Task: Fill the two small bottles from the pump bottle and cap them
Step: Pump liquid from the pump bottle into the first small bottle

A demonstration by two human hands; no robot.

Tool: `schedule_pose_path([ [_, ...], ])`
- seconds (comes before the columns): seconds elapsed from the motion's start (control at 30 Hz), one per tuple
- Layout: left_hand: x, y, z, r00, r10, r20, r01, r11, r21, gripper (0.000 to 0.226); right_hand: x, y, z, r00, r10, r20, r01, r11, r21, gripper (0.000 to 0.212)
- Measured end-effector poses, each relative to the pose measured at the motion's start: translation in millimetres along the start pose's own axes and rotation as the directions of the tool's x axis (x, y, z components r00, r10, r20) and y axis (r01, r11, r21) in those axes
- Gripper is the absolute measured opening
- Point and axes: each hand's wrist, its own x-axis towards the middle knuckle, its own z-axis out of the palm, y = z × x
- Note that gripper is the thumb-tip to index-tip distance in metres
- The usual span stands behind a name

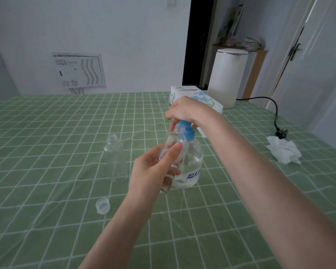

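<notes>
Over tablecloth (pixel 47 191), right hand (pixel 186 111) grips pump (pixel 185 131).

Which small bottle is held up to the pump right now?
The small bottle gripped by the left hand, mouth at the blue pump; the other bottle stands untouched on the table.

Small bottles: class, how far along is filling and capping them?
Done: both are uncapped; one clear cap lies on the tablecloth. In hand: the left hand holds one small bottle, its mouth by the blue pump head of the pump bottle, which the right hand grips. Left: the standing small bottle looks empty; neither is capped.
</notes>
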Motion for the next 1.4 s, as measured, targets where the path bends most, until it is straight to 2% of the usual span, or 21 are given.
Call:
schedule_pose_path([
  [0.17,-0.6,-1.7,-0.4,1.0,-0.017,0.0,0.017,1.0,0.0,0.049,2.5,4.6,7.4,0.999,0.014,0.033,-0.015,1.0,0.022,0.035],
  [0.5,-0.5,-0.1,-0.3,1.0,0.001,0.013,-0.001,1.0,0.003,0.042,-2.1,0.8,-3.2,0.998,-0.037,-0.046,0.035,0.999,-0.041,0.032],
  [1.03,0.3,-2.3,-0.7,1.0,-0.011,0.006,0.011,1.0,-0.001,0.039,-0.5,4.0,7.6,1.0,0.004,0.016,-0.004,1.0,0.002,0.039],
  [1.4,1.5,-0.2,1.5,1.0,-0.002,0.006,0.002,1.0,-0.017,0.043,-2.5,-1.2,-3.6,0.999,-0.02,-0.032,0.018,0.999,-0.049,0.031],
])
